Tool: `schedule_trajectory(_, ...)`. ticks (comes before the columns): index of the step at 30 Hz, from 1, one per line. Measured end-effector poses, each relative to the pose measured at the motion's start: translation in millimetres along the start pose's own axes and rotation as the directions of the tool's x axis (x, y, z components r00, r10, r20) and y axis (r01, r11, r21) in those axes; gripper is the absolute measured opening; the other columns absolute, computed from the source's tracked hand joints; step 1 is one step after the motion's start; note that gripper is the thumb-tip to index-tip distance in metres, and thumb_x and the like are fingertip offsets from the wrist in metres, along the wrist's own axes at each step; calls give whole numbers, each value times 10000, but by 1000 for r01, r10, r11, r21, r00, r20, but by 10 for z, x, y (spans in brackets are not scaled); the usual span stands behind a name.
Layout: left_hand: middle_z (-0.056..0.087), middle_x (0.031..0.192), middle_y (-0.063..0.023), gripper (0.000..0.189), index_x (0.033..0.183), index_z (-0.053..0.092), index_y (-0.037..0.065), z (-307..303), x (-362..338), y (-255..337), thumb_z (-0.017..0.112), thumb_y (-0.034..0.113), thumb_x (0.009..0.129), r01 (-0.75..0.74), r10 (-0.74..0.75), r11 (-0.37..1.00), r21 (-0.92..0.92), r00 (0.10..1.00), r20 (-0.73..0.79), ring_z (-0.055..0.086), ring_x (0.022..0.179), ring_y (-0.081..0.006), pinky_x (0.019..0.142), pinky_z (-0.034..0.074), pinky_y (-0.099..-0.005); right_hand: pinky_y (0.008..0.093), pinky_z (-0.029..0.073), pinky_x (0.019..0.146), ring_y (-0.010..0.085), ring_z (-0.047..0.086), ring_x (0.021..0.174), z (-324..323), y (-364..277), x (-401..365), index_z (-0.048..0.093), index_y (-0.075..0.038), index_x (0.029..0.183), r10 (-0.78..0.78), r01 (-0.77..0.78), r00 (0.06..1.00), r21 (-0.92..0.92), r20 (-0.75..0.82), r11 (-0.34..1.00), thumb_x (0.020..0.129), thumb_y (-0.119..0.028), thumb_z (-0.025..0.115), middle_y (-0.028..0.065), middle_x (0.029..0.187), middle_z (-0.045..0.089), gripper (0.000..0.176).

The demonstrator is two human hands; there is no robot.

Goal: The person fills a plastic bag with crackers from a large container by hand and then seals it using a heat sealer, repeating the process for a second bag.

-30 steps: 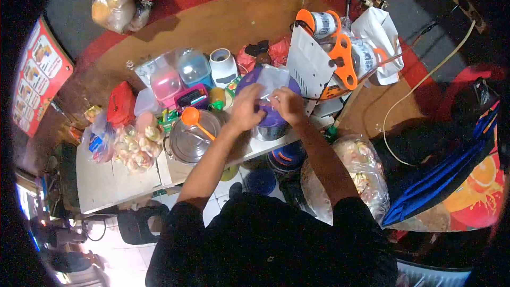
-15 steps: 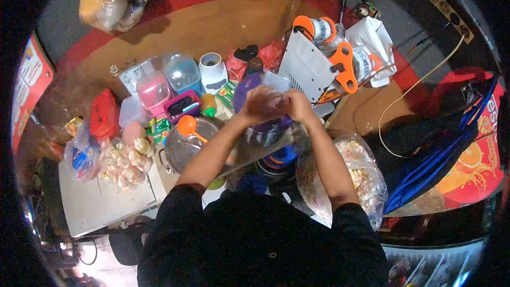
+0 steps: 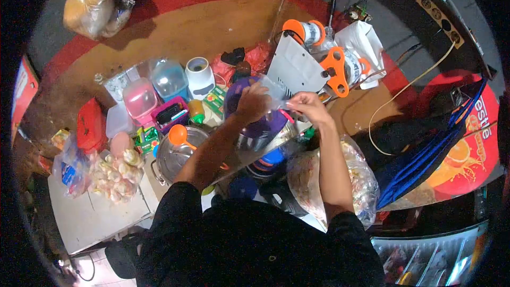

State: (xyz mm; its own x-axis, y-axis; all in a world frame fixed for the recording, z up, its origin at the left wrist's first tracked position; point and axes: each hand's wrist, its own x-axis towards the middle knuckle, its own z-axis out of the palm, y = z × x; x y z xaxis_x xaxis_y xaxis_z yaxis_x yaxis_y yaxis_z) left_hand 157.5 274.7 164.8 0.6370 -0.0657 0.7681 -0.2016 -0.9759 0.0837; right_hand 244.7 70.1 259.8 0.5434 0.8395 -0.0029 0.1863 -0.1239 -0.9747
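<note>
A small clear plastic bag [image 3: 274, 91] is stretched between my two hands over a purple lid or tub [image 3: 272, 126]. My left hand [image 3: 253, 102] is closed on the bag's left side, its fingers partly hidden by the back of the hand. With thumb and fingers pinched, my right hand [image 3: 309, 108] grips the bag's right edge. Left of my left forearm, an orange ladle [image 3: 179, 135] rests in a steel pot [image 3: 171, 160]. Just beyond my right hand stands a white panelled device [image 3: 297, 64] with an orange handle [image 3: 335, 72].
Bags of pale pieces lie at left [image 3: 118, 175] and beside my right forearm [image 3: 356, 167]. Pink [image 3: 140, 95] and blue [image 3: 170, 78] containers and a white appliance base [image 3: 200, 77] line the back. A pale cable [image 3: 378, 114] hangs from a power strip [image 3: 438, 18].
My hands have moved apart, the right one shifting rightward, and the clear bag now shows spread between them. The whole view has shifted slightly.
</note>
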Motion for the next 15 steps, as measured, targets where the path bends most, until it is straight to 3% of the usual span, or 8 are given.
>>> schedule_trajectory(2, 604, 991, -46, 192, 812, 684, 163, 24, 21, -44, 695, 315, 695, 87, -91, 994, 62, 994, 64, 515, 1112, -268, 861, 387, -450, 222, 401, 491, 77, 528, 566, -88, -204, -175, 649, -44, 808, -77, 80, 997, 148, -22, 986, 841, -91, 715, 34, 728, 636, 88)
schedule_trajectory(4, 605, 973, -50, 186, 782, 701, 160, 40, 39, -105, 690, 317, 684, 132, -142, 982, 132, 987, 70, 521, 1094, -248, 830, 388, -448, 221, 386, 473, 80, 516, 576, -143, -448, -353, 615, -65, 873, -290, 390, 919, 519, -266, 761, 886, -105, 659, 24, 772, 624, 61)
schedule_trajectory(6, 606, 982, -57, 298, 891, 695, 154, -45, 74, -114, 720, 333, 654, 144, -152, 987, 76, 984, 99, 516, 1109, -269, 847, 391, -456, 210, 391, 480, 74, 512, 591, -224, -706, -509, 599, -81, 901, -234, 432, 828, 312, -510, 846, 902, -151, 644, 3, 782, 610, 83)
schedule_trajectory(9, 610, 1088, -100, 571, 1110, 610, 143, -449, 375, 127, 789, 260, 580, 270, -282, 958, -98, 950, -136, 492, 1155, -316, 923, 370, -471, 206, 402, 479, 61, 520, 587, -398, -567, -679, 598, -85, 857, -311, 455, 704, 70, -638, 888, 862, -102, 684, 4, 779, 629, 88)
schedule_trajectory(11, 624, 1064, -107, 511, 1066, 620, 126, -621, 474, 220, 797, 238, 600, 181, -233, 943, -277, 959, -164, 540, 1085, -289, 879, 404, -441, 200, 405, 468, 52, 532, 585, -295, -506, -767, 596, -82, 817, -384, 486, 585, -70, -715, 871, 802, -1, 719, 15, 769, 644, 148)
schedule_trajectory(12, 638, 1041, -114, 452, 1022, 631, 108, -728, 479, 301, 805, 215, 620, 105, -209, 893, -438, 958, -195, 588, 1014, -261, 835, 439, -410, 178, 440, 587, 38, 551, 649, -244, -486, -862, 600, -45, 784, -293, 426, 639, 9, -711, 905, 757, 69, 729, -3, 752, 637, 175)
schedule_trajectory(13, 664, 946, -119, 306, 934, 630, 76, -950, 498, 629, 792, 186, 699, 362, -422, 648, -670, 903, 79, 636, 808, -179, 673, 480, -338, 178, 437, 578, 40, 557, 647, -152, -442, -900, 598, -46, 782, -294, 421, 641, 5, -709, 907, 758, 64, 732, 0, 739, 641, 175)
schedule_trajectory(15, 665, 872, -111, 229, 893, 635, 59, -931, 509, 914, 767, 175, 746, 422, -374, 541, -728, 896, 241, 621, 739, -150, 615, 471, -320, 179, 427, 559, 40, 564, 644, 124, -394, -920, 598, -44, 773, -281, 406, 650, 10, -705, 914, 752, 56, 741, 5, 721, 644, 176)
